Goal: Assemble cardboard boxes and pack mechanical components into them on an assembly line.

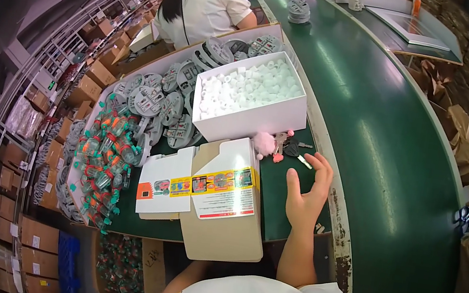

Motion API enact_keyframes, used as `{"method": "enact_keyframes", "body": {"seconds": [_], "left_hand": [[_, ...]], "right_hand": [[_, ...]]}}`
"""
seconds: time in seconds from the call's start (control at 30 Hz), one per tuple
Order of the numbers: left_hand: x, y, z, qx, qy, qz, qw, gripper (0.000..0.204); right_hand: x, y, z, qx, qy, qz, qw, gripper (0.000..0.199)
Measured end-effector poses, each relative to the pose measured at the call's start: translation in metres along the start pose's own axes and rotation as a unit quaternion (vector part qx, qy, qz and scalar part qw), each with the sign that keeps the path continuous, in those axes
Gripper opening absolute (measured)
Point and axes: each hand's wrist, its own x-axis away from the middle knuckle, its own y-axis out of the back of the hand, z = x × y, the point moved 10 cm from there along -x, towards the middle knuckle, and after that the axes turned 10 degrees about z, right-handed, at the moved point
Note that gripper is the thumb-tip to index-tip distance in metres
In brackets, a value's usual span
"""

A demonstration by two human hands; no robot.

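Note:
My right hand point(309, 195) hovers over the green tabletop near the conveyor's edge, open, thumb apart from the fingers, holding nothing. Just beyond its thumb lies a bunch of keys point(293, 149) with a fluffy pink pompom point(264, 143). Left of that hand is a stack of flat printed cartons point(221, 238), white and yellow on the upper one and plain greyish-brown below. Of my left arm only part of the forearm shows at the cartons' lower edge; the hand is hidden. Behind the cartons stands a white box point(251, 118) full of small white plastic pieces point(249, 88).
Clear bottle-like pieces with green and orange parts point(105, 157) are heaped at left, beside grey round plastic parts point(147, 100). A green conveyor belt point(388, 169) runs along the right, carrying a stack of grey parts point(299, 12). Another person point(209, 12) sits ahead. An open carton point(152, 268) stands below.

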Motion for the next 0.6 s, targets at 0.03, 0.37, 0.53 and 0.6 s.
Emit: {"method": "enact_keyframes", "body": {"seconds": [0.03,0.37,0.53,0.6], "left_hand": [[-0.005,0.005,-0.009,0.002,-0.005,0.006,1.0,0.046],[-0.033,0.012,-0.058,0.05,-0.057,0.025,0.997,0.05],[-0.035,-0.003,-0.073,0.082,-0.051,0.027,0.995,0.052],[-0.04,-0.011,-0.072,0.092,-0.051,0.029,0.994,0.053]], "right_hand": [[0.003,-0.005,-0.001,0.025,-0.006,0.021,0.999,0.04],[0.006,-0.017,-0.008,0.143,-0.006,0.039,0.989,0.038],[0.009,-0.02,-0.01,0.18,0.001,0.058,0.982,0.038],[0.008,-0.025,-0.012,0.186,0.001,0.067,0.98,0.039]]}}
